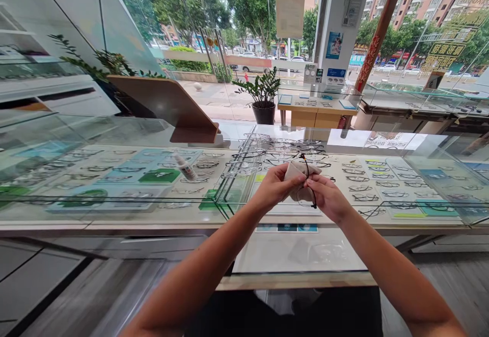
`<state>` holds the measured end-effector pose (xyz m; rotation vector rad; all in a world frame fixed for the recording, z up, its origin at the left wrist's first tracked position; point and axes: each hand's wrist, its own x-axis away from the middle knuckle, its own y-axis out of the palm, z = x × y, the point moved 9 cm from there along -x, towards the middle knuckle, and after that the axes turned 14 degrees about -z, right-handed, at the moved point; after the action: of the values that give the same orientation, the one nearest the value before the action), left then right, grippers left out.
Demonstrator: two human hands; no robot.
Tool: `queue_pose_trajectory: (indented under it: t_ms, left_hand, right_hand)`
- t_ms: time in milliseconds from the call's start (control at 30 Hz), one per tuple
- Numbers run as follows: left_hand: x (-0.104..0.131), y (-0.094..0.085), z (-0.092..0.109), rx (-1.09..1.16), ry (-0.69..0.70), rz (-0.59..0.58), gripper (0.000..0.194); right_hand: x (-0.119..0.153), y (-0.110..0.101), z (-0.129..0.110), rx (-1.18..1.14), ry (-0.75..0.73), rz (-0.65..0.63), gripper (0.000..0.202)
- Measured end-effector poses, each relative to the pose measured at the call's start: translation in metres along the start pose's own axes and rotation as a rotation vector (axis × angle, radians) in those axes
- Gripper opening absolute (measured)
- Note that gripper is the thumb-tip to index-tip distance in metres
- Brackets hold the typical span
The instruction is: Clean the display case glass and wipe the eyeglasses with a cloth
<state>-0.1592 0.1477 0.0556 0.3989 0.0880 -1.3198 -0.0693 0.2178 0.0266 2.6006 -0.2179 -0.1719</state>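
Over the glass counter, my left hand (278, 185) is closed on a beige cleaning cloth (312, 170), which is folded about a pair of eyeglasses (314, 203). My right hand (327, 197) pinches the dark frame of the same eyeglasses near its middle. The pair is tilted nearly upright, one end above my fingers and the other below. Part of the frame is hidden by the cloth and fingers. Just beyond my hands, several eyeglasses (267, 154) lie in rows on the counter. A small white bottle (184, 167) stands to the left.
The glass display counter (126, 221) runs across in front of me, with more eyeglasses inside. A brown-backed tilted mirror or board (160, 100) stands at the left. Behind the counter are a potted plant (263, 107) and a display table (303, 115). A lower white drawer or shelf (275, 258) juts toward me.
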Motion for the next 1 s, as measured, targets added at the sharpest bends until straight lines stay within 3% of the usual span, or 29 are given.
queue_pose_trajectory:
  t_ms: [233,633,767,1000]
  left_hand:
    - [0.003,-0.002,0.008,-0.153,0.034,0.084,0.046]
    - [0.010,-0.007,0.015,-0.321,0.102,0.227,0.065]
    - [0.008,-0.014,0.003,-0.194,0.097,0.278,0.067]
    - [0.000,-0.014,-0.016,0.073,-0.001,0.192,0.062]
  right_hand:
    - [0.000,0.001,0.003,0.019,0.041,-0.029,0.043]
    - [0.001,0.005,0.005,0.127,0.045,-0.073,0.036]
    - [0.000,-0.001,-0.002,0.184,0.035,-0.028,0.038]
    - [-0.003,-0.005,-0.007,0.321,0.008,-0.036,0.039]
